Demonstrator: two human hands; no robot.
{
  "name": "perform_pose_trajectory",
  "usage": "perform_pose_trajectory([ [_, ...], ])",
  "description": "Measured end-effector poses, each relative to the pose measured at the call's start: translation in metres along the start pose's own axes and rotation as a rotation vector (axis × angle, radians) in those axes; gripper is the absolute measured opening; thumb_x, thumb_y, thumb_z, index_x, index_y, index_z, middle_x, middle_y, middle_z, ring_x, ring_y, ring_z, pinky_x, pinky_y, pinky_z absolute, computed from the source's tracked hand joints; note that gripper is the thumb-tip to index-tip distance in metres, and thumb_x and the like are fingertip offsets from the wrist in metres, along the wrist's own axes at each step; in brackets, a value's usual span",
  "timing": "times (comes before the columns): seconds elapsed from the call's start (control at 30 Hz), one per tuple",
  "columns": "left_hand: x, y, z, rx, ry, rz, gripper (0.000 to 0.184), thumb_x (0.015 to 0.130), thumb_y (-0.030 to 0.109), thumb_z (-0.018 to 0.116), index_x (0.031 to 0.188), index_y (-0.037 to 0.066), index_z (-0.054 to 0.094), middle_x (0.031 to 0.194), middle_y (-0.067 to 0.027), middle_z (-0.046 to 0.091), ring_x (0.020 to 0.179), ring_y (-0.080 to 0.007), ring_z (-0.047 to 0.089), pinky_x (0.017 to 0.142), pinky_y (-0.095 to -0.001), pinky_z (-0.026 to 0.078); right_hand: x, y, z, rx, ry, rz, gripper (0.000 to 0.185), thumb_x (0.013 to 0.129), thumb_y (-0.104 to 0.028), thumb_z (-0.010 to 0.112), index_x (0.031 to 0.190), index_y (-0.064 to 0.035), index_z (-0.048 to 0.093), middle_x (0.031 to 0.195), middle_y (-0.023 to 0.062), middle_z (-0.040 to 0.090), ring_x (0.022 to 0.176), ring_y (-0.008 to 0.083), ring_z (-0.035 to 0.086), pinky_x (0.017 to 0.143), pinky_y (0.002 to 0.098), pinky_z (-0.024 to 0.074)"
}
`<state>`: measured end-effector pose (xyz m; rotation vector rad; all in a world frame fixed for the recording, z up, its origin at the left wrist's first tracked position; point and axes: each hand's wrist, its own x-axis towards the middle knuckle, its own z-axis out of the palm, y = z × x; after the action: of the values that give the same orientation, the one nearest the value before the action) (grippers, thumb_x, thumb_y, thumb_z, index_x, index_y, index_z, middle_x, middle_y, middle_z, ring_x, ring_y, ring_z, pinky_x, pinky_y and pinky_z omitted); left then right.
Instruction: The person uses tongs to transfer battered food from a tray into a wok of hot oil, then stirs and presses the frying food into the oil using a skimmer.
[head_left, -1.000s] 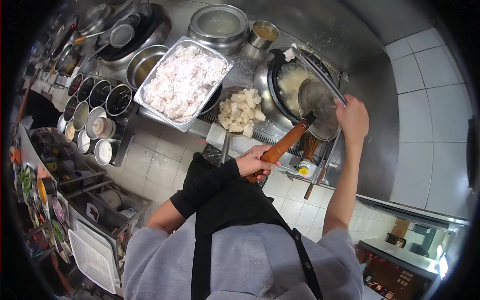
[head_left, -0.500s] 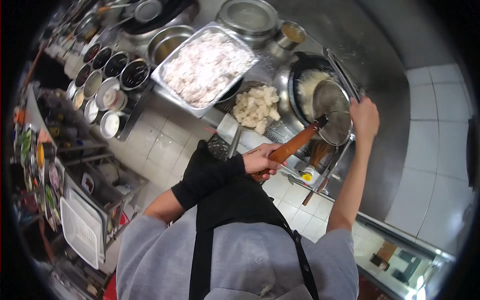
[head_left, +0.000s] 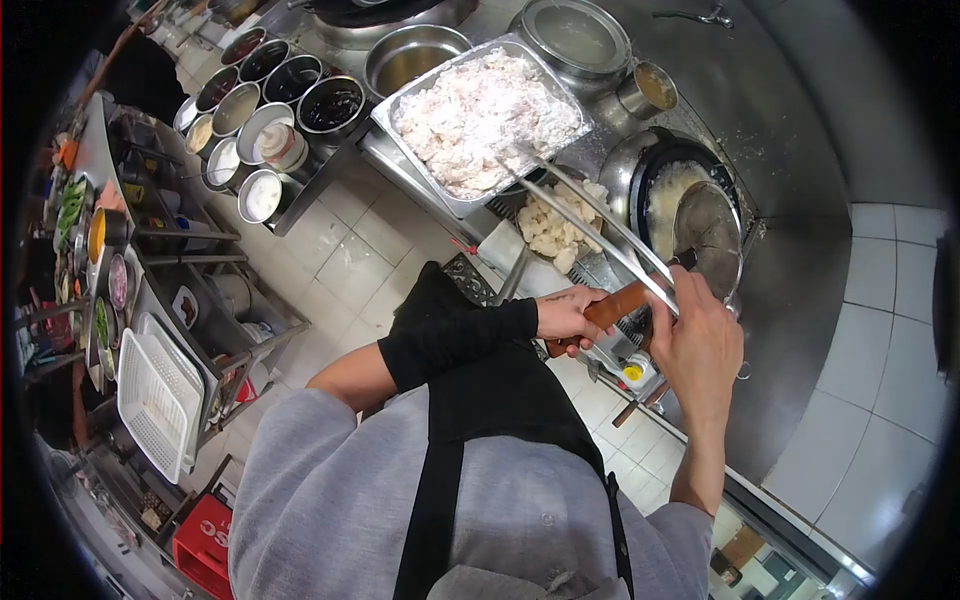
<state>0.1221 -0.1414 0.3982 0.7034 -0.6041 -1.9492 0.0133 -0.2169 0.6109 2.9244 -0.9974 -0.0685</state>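
My left hand (head_left: 572, 318) is closed around the brown wooden handle (head_left: 620, 304) of a round wire strainer (head_left: 707, 222), which rests over a wok (head_left: 655, 190) of pale, frothy liquid. Long metal tongs (head_left: 600, 228) are in my right hand (head_left: 698, 335). Their tips reach the near right part of a rectangular metal tray of white-coated pieces (head_left: 480, 118). Whether the tips grip a piece cannot be made out. Below the tongs, a heap of pale cooked-looking pieces (head_left: 560, 222) lies in another strainer.
A lidded pot (head_left: 575, 40) and a small metal container (head_left: 650, 90) stand behind the wok. Several round containers (head_left: 262, 195) line the left side, near a deep pot (head_left: 410, 60). A yellow-capped bottle (head_left: 633, 372) is at the near edge. A white basket (head_left: 155, 405) sits far left.
My right hand has swung the tongs from the wok's far side leftward to the tray. My left hand still holds the strainer handle. The camera view has turned and shifted.
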Motion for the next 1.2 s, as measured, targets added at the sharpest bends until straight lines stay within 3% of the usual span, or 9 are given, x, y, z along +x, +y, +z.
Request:
perform_pose_trajectory([
  [0.13, 0.0, -0.001, -0.002, -0.036, -0.009, 0.045, 0.032, 0.094, -0.003, 0.063, 0.125, -0.002, 0.055, 0.099, -0.0081, 0.063, 0.063, -0.0115, 0.056, 0.047, -0.0295, 0.052, 0.008, -0.024, -0.001, -0.093, -0.049, -0.142, 0.038, 0.091, -0.021, 0.074, 0.122, -0.0027, 0.061, 0.097, 0.011, 0.063, 0.08, 0.0302, 0.069, 0.066, 0.0409, 0.0552],
  [0.27, -0.015, 0.031, 0.017, 0.103, 0.08, -0.12, 0.01, 0.097, 0.004, 0.059, 0.105, 0.001, 0.065, 0.068, -0.0001, 0.055, 0.053, -0.0102, 0.053, 0.045, -0.0305, 0.052, 0.027, -0.046, 0.054, -0.363, 0.003, -0.277, 0.049, 0.086, -0.022, 0.075, 0.127, -0.0002, 0.059, 0.1, 0.0103, 0.062, 0.08, 0.026, 0.067, 0.07, 0.038, 0.0562],
  [0.37, 0.014, -0.024, -0.014, 0.071, -0.007, -0.045, 0.017, 0.095, 0.002, 0.06, 0.112, 0.0, 0.061, 0.071, -0.0026, 0.055, 0.053, -0.0108, 0.053, 0.045, -0.0302, 0.051, 0.02, -0.031, 0.072, -0.335, 0.1, -0.285, 0.04, 0.09, -0.021, 0.071, 0.125, -0.0027, 0.062, 0.097, 0.0087, 0.062, 0.079, 0.0259, 0.067, 0.07, 0.0383, 0.0568],
  [0.47, 0.009, -0.019, -0.007, -0.04, 0.01, 0.044, 0.027, 0.094, -0.001, 0.061, 0.121, -0.002, 0.056, 0.072, -0.0046, 0.055, 0.053, -0.0109, 0.052, 0.045, -0.0304, 0.049, 0.009, -0.017, 0.076, -0.194, 0.128, -0.159, 0.029, 0.095, -0.019, 0.07, 0.12, -0.0045, 0.066, 0.092, 0.0091, 0.063, 0.077, 0.0287, 0.068, 0.068, 0.0402, 0.0566],
  [0.57, 0.009, -0.011, -0.01, 0.054, -0.051, 0.004, 0.041, 0.096, -0.004, 0.061, 0.135, 0.001, 0.052, 0.091, -0.0037, 0.057, 0.065, -0.0088, 0.05, 0.046, -0.0254, 0.043, 0.007, -0.006, 0.058, -0.012, 0.145, -0.066, 0.028, 0.096, -0.019, 0.07, 0.119, -0.0037, 0.066, 0.091, 0.0118, 0.065, 0.078, 0.0316, 0.069, 0.067, 0.042, 0.0555],
  [0.73, 0.006, 0.008, 0.008, -0.041, -0.022, -0.034, 0.044, 0.097, -0.007, 0.06, 0.14, 0.0, 0.049, 0.102, -0.0069, 0.059, 0.067, -0.0098, 0.049, 0.049, -0.0267, 0.044, -0.013, 0.017, 0.034, 0.126, 0.271, 0.136, 0.023, 0.096, -0.02, 0.07, 0.11, -0.0026, 0.068, 0.096, 0.016, 0.071, 0.08, 0.0378, 0.072, 0.068, 0.0464, 0.0568],
  [0.97, 0.012, 0.007, 0.02, -0.007, -0.081, -0.11, 0.049, 0.097, -0.008, 0.059, 0.144, 0.0, 0.046, 0.118, -0.0082, 0.058, 0.068, -0.01, 0.05, 0.049, -0.0257, 0.044, 0.001, 0.121, 0.049, -0.155, -0.049, 0.599, 0.029, 0.093, -0.028, 0.071, 0.105, -0.0024, 0.075, 0.1, 0.0225, 0.075, 0.092, 0.0431, 0.073, 0.08, 0.0524, 0.0579],
  [1.03, 0.015, 0.005, 0.025, 0.024, -0.102, -0.15, 0.051, 0.097, -0.008, 0.059, 0.145, 0.0, 0.045, 0.118, -0.008, 0.058, 0.068, -0.0094, 0.05, 0.049, -0.0254, 0.045, 0.019, 0.155, 0.076, -0.188, 0.03, 0.543, 0.022, 0.09, -0.022, 0.07, 0.093, -0.0015, 0.076, 0.096, 0.0221, 0.076, 0.092, 0.0407, 0.074, 0.081, 0.0505, 0.0592],
  [1.2, 0.018, -0.003, 0.03, 0.021, -0.146, -0.181, 0.053, 0.097, -0.009, 0.059, 0.147, 0.002, 0.044, 0.118, -0.0072, 0.059, 0.067, -0.0086, 0.049, 0.049, -0.0249, 0.045, 0.068, 0.199, 0.124, -0.155, -0.007, 0.5, 0.02, 0.086, -0.014, 0.065, 0.095, -0.0007, 0.077, 0.096, 0.0217, 0.076, 0.094, 0.0407, 0.074, 0.083, 0.0506, 0.0594],
])
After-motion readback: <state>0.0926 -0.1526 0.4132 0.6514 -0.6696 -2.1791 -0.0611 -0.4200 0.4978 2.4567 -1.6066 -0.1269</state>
